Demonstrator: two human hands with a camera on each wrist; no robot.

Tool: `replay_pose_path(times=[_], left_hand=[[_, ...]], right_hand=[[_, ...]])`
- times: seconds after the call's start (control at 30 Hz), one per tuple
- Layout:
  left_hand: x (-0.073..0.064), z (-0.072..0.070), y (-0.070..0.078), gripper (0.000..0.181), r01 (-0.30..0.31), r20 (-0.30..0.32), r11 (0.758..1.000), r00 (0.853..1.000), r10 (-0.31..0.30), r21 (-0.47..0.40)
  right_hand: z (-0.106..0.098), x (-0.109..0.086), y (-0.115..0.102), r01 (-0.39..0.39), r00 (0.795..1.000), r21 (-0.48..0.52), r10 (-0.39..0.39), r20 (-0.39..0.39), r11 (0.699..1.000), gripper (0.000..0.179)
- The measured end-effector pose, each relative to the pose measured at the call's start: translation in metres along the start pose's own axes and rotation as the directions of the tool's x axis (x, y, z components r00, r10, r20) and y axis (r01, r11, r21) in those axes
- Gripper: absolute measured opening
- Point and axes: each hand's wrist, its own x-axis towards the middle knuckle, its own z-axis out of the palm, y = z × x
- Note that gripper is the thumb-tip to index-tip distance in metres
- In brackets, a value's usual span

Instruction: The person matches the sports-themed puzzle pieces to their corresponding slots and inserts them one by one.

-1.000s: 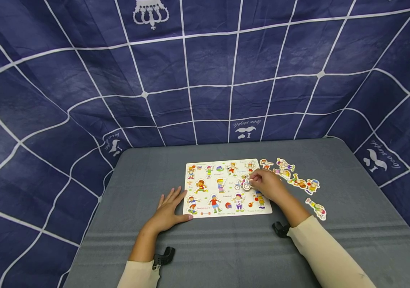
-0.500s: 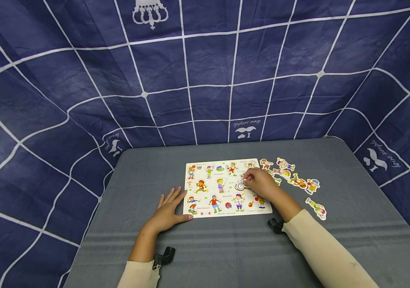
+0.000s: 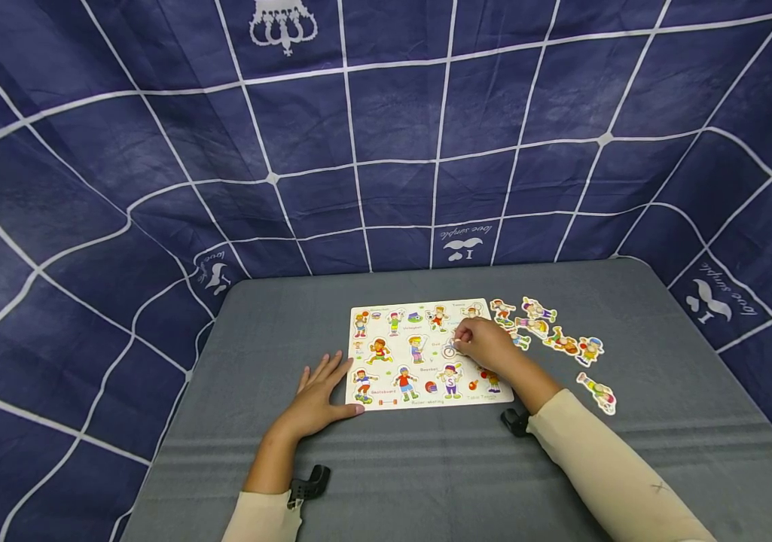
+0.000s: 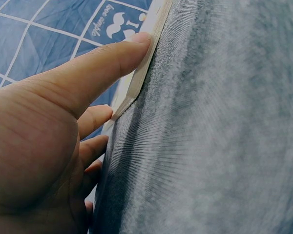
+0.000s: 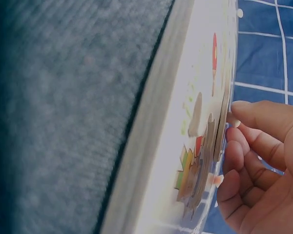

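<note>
A white wooden puzzle board (image 3: 396, 357) with pictures of children at sports lies on the grey table. My right hand (image 3: 492, 348) is over its right part, where thumb and finger pinch a small knob (image 5: 233, 120) on the bicycle puzzle piece (image 3: 449, 348). That piece sits close over the board, mostly hidden by the hand. At the board's left edge rests my left hand (image 3: 315, 400), fingers spread. Its thumb (image 4: 132, 48) lies on the board's near corner, while the other fingers touch the side edge.
Several loose puzzle pieces (image 3: 559, 342) lie right of the board, one figure piece (image 3: 597, 393) nearer the front. A blue curtain (image 3: 399, 128) with white lines stands behind and at both sides of the grey table (image 3: 277, 316).
My right hand has shifted slightly left over the board with the bicycle piece, uncovering a loose piece beside the board. My left hand stays in place.
</note>
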Motion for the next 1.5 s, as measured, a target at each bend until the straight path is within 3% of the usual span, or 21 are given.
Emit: replay_pose_path(times=[0.9,1.5], left_hand=[[0.001,0.001,0.000,0.098,0.001,-0.003,1.000,1.000,-0.001,0.001],[0.000,0.001,0.000,0.098,0.005,-0.005,1.000,1.000,-0.005,-0.005]], right_hand=[[0.000,-0.001,-0.002,-0.056,0.998,0.018,0.055,0.040,0.998,0.011],[-0.001,-0.009,-0.001,-0.033,0.998,0.053,0.030,0.048,0.998,0.013]])
